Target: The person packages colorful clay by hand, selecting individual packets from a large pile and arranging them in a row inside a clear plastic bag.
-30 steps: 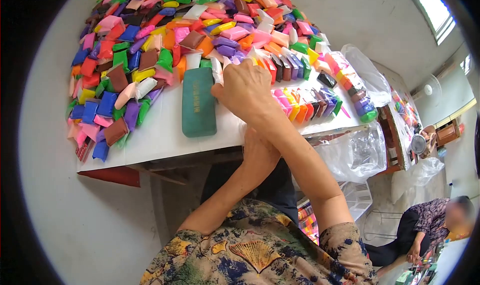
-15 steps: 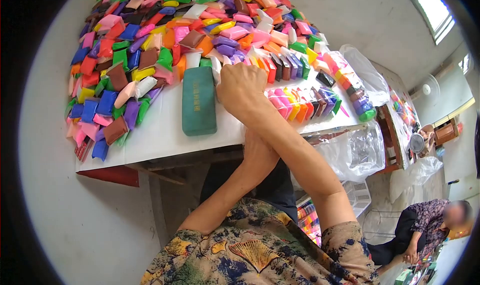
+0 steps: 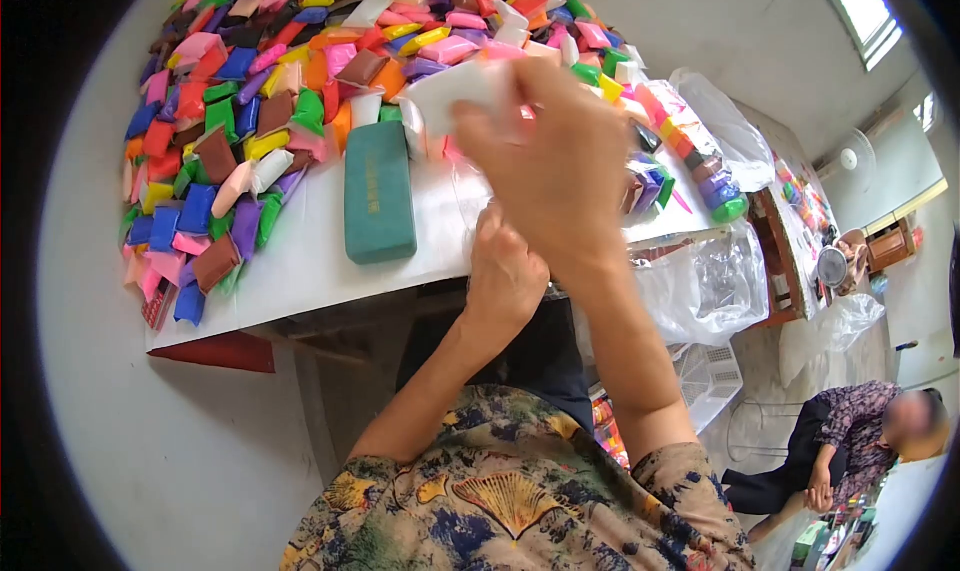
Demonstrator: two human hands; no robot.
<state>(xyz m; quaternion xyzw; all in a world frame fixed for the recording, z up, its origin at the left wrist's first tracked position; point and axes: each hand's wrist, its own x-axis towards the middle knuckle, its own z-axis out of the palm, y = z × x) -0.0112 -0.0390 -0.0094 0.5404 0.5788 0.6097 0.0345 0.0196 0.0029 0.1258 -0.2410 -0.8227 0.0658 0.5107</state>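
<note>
My right hand (image 3: 560, 151), blurred by motion, is raised over the table and grips a white packet (image 3: 455, 96) between thumb and fingers. Below it, my left hand (image 3: 505, 271) is closed at the table's front edge, by a clear plastic film (image 3: 465, 196); what it pinches is too small to make out. A green case (image 3: 380, 196) lies left of both hands. Behind it spreads a big heap of coloured packets (image 3: 275, 116). Right of my right hand, part of a row of coloured packets (image 3: 650, 186) shows; my hand hides the rest.
On the right of the white table (image 3: 290, 281) lies a clear bag of coloured pieces (image 3: 695, 156). Crumpled clear plastic (image 3: 700, 291) hangs off the front edge, above a white basket (image 3: 708, 376). Another person (image 3: 850, 441) sits at the lower right.
My right hand has lifted off the table with the white packet. My left hand, earlier mostly hidden under the right forearm, now shows at the edge. The view has shifted slightly.
</note>
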